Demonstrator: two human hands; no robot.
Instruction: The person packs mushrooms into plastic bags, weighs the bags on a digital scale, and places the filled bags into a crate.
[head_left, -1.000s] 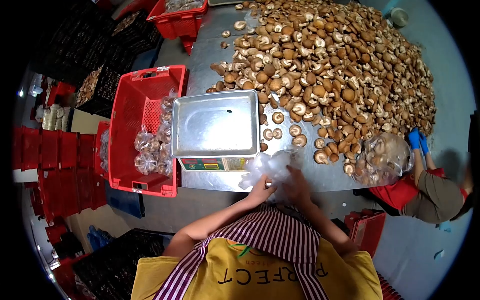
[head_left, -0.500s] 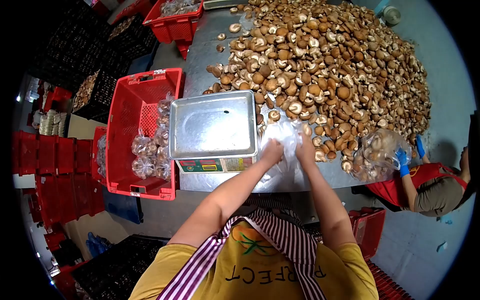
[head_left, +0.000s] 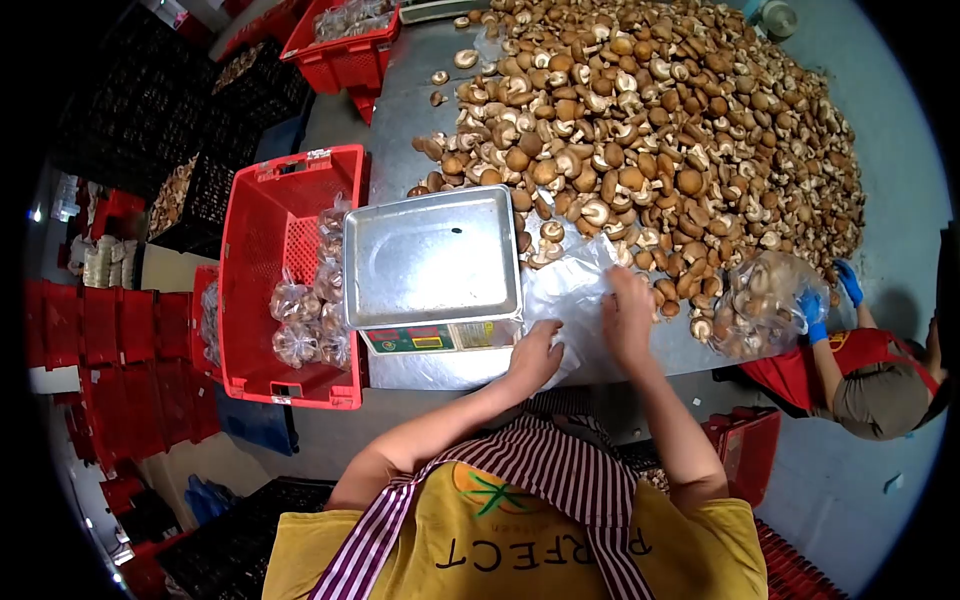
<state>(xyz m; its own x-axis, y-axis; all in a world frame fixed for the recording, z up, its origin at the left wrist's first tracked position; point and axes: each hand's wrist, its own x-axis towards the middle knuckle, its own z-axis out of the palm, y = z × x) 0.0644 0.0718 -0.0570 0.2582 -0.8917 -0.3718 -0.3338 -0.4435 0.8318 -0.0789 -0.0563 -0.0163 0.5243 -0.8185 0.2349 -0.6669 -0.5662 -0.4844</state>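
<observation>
A clear plastic bag [head_left: 578, 285] lies spread on the metal table between my two hands, just right of the scale. My left hand [head_left: 535, 358] has its fingers bent at the bag's near left edge, by the scale's corner. At the bag's right side, my right hand [head_left: 629, 312] has its fingers curled on the plastic. Loose shiitake mushrooms [head_left: 660, 150] are heaped beyond the bag, a few right beside it. To the left stands the weighing scale [head_left: 432, 255] with a bare metal pan.
A red crate [head_left: 240, 300] with several bagged mushrooms stands left of the scale. Another red crate [head_left: 345, 50] is at the far left. On the right, a co-worker's blue-gloved hand [head_left: 813, 312] touches a filled mushroom bag [head_left: 765, 305]. Stacked red crates [head_left: 120, 350] stand further left.
My left hand has moved back toward my body, and my right hand has shifted slightly right and nearer. The bag between them is flatter and more spread out.
</observation>
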